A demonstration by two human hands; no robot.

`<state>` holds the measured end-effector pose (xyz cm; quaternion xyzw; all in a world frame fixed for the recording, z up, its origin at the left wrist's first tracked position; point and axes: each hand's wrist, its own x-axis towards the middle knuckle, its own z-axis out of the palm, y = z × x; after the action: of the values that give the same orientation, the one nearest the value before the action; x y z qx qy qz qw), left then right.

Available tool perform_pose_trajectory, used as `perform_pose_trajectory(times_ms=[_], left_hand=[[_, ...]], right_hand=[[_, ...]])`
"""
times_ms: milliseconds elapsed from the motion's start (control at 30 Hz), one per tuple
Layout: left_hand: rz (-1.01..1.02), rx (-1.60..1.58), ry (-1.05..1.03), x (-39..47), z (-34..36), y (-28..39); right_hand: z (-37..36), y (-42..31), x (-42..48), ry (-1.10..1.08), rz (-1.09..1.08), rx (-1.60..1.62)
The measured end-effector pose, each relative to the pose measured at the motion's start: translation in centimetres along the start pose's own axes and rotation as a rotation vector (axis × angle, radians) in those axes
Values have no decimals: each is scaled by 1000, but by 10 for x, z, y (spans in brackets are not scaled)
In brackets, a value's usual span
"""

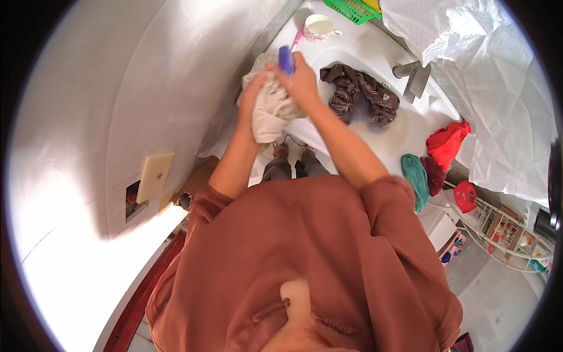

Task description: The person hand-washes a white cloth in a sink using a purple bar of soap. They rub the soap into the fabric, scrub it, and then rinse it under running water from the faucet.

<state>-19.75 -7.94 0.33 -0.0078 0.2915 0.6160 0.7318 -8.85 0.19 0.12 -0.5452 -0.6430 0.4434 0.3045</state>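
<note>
A bunched off-white cloth (pixel 270 108) hangs over the left end of the washbasin. My left hand (pixel 253 90) grips it along its left side. In my right hand (pixel 301 81) is a blue-purple object (pixel 286 60), perhaps a brush or a bar of soap; blur hides which. That hand presses close against the cloth's upper right part. Dark brown printed fabric (pixel 363 94) lies wet in the bowl of the white washbasin (pixel 409 141), with cloudy water around it.
A metal faucet (pixel 413 79) juts over the basin. At the back stand a patterned mug (pixel 319 27) and a green plastic basket (pixel 354 9). Red cloth (pixel 447 141) and teal cloth (pixel 414 180) drape over the right rim. A white wire rack (pixel 501 229) is further right; a wall (pixel 145 88) rises at left.
</note>
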Motion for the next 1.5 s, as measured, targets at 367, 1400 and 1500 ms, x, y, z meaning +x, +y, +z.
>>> perform_pose_trajectory(times_ms=[367, 1400, 1500], left_hand=[[196, 345, 147, 8, -4, 12], [36, 320, 116, 31, -3, 54], [94, 728, 264, 35, -24, 52]], right_hand=[[6, -7, 10, -84, 120, 88], [-62, 34, -10, -167, 403, 1070], [-73, 18, -11, -51, 371, 1108]])
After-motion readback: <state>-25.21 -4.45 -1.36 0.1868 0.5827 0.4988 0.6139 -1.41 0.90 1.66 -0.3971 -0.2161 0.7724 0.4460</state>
